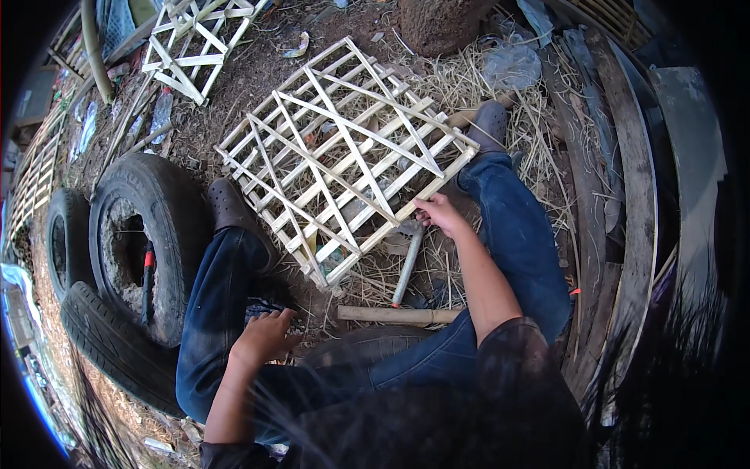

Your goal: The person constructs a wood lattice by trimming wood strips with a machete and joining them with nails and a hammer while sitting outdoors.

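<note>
A flat lattice panel (359, 134) of pale split-bamboo strips, crossed by diagonal strips, lies tilted in front of me between my feet. My right hand (441, 214) pinches its near right edge between thumb and fingers. Just under that hand, a narrow grey bar (408, 267) with an orange-red end leans over the straw. My left hand (266, 336) hovers by my left knee, away from the panel, its fingers apart and slightly bent. A short bamboo piece (398, 314) lies crosswise near my legs.
Old tyres (176, 242) stand at my left, one with a red-and-black handle (148, 262) inside it. Another lattice (199, 59) lies at the far left. Weathered planks (625, 180) line the right side. A plastic bag (512, 64) rests on straw near a brown stump-like mass (444, 25).
</note>
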`<state>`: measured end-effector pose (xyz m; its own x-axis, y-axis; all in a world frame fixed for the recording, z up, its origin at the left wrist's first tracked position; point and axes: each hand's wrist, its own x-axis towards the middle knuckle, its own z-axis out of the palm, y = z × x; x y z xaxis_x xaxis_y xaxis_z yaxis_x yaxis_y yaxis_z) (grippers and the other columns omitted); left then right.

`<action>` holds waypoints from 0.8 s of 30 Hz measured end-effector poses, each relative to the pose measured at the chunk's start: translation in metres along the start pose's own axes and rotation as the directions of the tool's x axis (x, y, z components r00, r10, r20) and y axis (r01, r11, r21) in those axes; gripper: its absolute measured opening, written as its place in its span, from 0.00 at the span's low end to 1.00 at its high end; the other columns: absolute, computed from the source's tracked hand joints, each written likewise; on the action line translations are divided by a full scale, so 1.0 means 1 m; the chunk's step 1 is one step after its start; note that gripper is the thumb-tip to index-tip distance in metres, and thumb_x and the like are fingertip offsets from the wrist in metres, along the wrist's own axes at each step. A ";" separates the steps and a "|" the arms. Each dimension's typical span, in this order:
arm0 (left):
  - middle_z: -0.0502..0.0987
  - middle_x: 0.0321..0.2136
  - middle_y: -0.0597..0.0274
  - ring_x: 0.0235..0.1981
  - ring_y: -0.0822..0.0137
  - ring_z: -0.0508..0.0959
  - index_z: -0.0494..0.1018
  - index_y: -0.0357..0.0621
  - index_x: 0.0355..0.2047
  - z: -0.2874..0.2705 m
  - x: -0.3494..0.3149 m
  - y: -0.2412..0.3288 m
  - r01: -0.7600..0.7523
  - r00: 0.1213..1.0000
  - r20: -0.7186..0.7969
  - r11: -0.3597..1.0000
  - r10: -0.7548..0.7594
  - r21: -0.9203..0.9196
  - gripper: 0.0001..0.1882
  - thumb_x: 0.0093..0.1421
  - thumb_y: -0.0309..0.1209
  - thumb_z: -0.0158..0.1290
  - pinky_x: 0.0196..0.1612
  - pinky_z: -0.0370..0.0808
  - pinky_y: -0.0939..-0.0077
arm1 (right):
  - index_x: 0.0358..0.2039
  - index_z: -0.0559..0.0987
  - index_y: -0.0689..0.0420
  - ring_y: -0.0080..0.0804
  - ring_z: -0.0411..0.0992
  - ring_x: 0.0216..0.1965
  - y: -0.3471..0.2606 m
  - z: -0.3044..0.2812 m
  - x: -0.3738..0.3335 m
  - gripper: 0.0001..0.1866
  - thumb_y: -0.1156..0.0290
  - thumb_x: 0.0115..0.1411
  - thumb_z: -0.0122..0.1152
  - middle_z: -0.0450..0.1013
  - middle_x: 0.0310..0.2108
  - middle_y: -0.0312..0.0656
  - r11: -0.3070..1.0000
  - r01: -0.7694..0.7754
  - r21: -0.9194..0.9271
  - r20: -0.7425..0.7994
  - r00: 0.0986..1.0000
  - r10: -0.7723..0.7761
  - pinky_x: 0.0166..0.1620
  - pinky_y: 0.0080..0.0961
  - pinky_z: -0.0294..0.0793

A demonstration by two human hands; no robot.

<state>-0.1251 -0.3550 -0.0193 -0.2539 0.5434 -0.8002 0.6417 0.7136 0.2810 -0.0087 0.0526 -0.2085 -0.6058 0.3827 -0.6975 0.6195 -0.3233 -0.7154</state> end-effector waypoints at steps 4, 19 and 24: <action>0.74 0.47 0.48 0.53 0.49 0.71 0.64 0.46 0.54 -0.002 -0.002 0.002 -0.002 1.000 0.007 1.000 0.002 0.014 0.29 0.56 0.47 0.54 0.55 0.64 0.54 | 0.37 0.77 0.58 0.21 0.72 0.27 0.000 0.000 0.001 0.14 0.61 0.59 0.62 0.75 0.31 0.36 1.000 0.021 -0.008 0.021 1.000 -0.021 0.27 0.17 0.71; 0.72 0.50 0.49 0.54 0.51 0.70 0.63 0.45 0.54 -0.009 0.007 0.003 0.090 0.990 0.111 0.994 -0.084 -0.058 0.29 0.57 0.46 0.54 0.57 0.62 0.56 | 0.38 0.78 0.60 0.22 0.72 0.25 0.005 0.001 0.004 0.16 0.58 0.61 0.58 0.76 0.31 0.38 1.000 -0.001 -0.026 0.049 0.999 0.003 0.22 0.18 0.68; 0.75 0.42 0.45 0.48 0.48 0.74 0.64 0.45 0.54 -0.002 0.009 -0.005 0.039 0.999 -0.003 0.999 -0.039 -0.009 0.30 0.55 0.46 0.56 0.51 0.68 0.57 | 0.39 0.77 0.58 0.22 0.72 0.26 0.004 0.001 0.003 0.16 0.57 0.62 0.57 0.76 0.32 0.38 0.999 -0.014 -0.035 0.063 0.998 0.016 0.23 0.18 0.68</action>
<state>-0.1319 -0.3525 -0.0271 -0.2812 0.5167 -0.8087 0.6250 0.7381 0.2543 -0.0080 0.0515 -0.2134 -0.6257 0.3223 -0.7104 0.6453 -0.2978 -0.7035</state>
